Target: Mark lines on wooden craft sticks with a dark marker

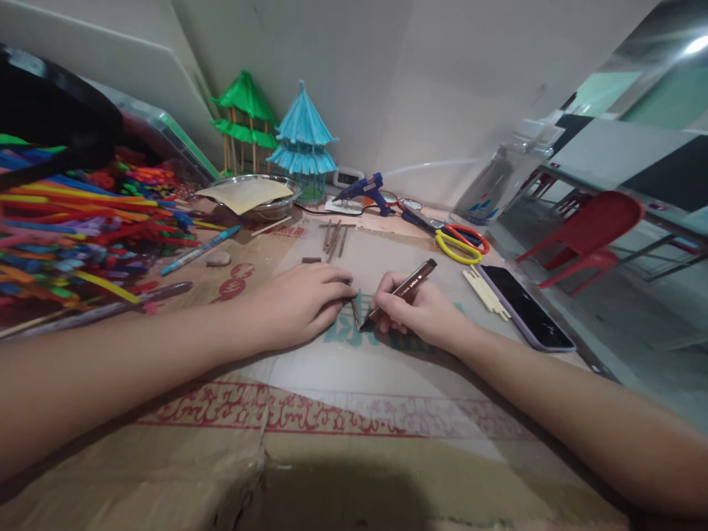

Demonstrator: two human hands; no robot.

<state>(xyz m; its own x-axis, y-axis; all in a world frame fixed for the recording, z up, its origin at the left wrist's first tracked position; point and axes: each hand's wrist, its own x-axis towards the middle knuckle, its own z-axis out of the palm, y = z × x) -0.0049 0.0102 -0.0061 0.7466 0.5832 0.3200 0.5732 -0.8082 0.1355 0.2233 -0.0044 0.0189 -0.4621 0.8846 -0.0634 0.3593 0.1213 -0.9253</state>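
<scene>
My right hand (423, 310) is closed around a brown marker pen (406, 287), its tip touching a short brown stick (355, 313) that lies on the flattened cardboard (332, 413). My left hand (302, 302) rests palm down beside it, fingertips pressed on the upper end of that stick. Both forearms reach in from the bottom corners.
Several brown sticks (333, 237) lie further back, by a blue glue gun (365, 192), scissors (459, 242), a phone (525, 306) and pale sticks (487, 291). Coloured straws (82, 221) pile at left. Green (243, 118) and blue (303, 140) pagoda models and a bowl (259, 199) stand behind. Red chair (586, 236) at right.
</scene>
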